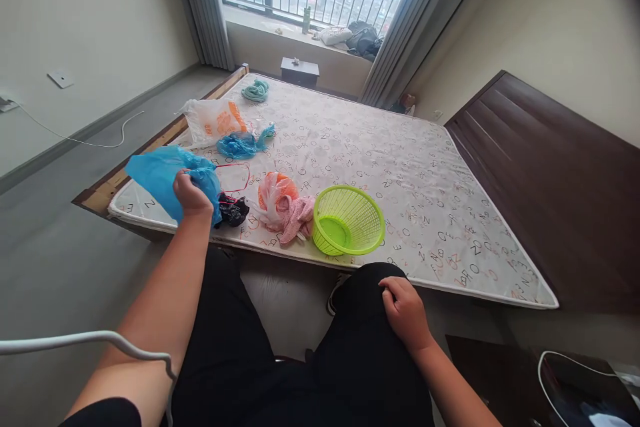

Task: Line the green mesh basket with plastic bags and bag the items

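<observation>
My left hand [191, 195] is closed on a blue plastic bag [160, 177] at the left edge of the mattress. A crumpled black plastic bag [234, 209] lies just right of it, with a red cord [249, 177] nearby. My right hand [405, 312] rests on my right knee, its fingers curled in and nothing visible in them. In front of my knees, a lime-green plastic basket [350, 220] stands at the mattress edge, tilted slightly toward me. Against its left side lie a pink cloth [296, 217] and a clear bag with something orange [277, 192] inside.
On the patterned mattress [400, 173], farther back, are a white bag with orange print [213, 121], another blue bag [240, 145] and a teal cloth bundle [256, 91]. A brown headboard [545, 180] rises at right. A white cable [90, 340] crosses my left arm.
</observation>
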A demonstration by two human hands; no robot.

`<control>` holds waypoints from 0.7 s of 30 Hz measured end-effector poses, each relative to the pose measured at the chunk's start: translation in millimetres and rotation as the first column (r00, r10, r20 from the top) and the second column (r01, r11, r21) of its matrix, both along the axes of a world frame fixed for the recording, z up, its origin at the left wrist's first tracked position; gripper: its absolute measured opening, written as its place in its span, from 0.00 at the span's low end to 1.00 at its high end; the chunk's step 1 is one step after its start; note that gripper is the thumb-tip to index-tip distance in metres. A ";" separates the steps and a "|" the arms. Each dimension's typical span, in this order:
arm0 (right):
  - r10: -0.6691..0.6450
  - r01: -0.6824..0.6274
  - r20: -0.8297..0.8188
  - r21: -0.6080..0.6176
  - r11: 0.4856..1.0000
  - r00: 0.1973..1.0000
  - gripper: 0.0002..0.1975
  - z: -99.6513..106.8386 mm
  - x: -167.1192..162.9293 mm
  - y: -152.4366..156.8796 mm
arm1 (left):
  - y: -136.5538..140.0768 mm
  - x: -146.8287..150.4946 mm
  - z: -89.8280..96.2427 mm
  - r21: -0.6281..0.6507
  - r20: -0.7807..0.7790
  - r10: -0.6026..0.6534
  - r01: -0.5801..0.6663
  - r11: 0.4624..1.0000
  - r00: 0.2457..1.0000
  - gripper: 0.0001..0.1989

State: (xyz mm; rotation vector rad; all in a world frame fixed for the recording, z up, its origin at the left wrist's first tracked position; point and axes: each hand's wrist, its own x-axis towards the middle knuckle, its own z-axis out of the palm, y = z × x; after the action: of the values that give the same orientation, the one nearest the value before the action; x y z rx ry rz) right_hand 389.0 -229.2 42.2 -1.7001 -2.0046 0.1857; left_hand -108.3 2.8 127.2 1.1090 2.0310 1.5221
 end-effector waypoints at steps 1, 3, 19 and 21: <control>-0.004 0.004 0.001 -0.006 1.000 1.000 0.10 0.5 -0.4 -0.5 | -5.6 2.4 2.1 0.141 0.101 0.049 -0.063 0.988 0.994 0.12; -0.013 0.013 -0.001 -0.014 1.000 1.000 0.10 1.6 -1.1 -1.5 | -14.3 8.7 7.9 0.378 0.288 -0.008 -0.106 0.920 0.958 0.11; -0.020 0.019 -0.014 -0.032 0.999 1.000 0.11 7.2 -12.4 3.9 | -54.0 114.3 110.1 0.413 0.846 -0.481 0.289 0.864 0.229 0.09; 0.034 -0.035 -0.060 -0.024 0.999 0.998 0.13 19.9 -28.9 3.3 | -60.7 123.5 123.7 0.426 0.820 -0.536 0.414 0.805 0.199 0.11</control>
State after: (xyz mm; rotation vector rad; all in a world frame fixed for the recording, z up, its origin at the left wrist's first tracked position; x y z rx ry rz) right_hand 360.1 -225.9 62.1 -1.6565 -1.9968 0.2706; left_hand 15.2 -57.8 250.9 0.5312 0.6796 1.3838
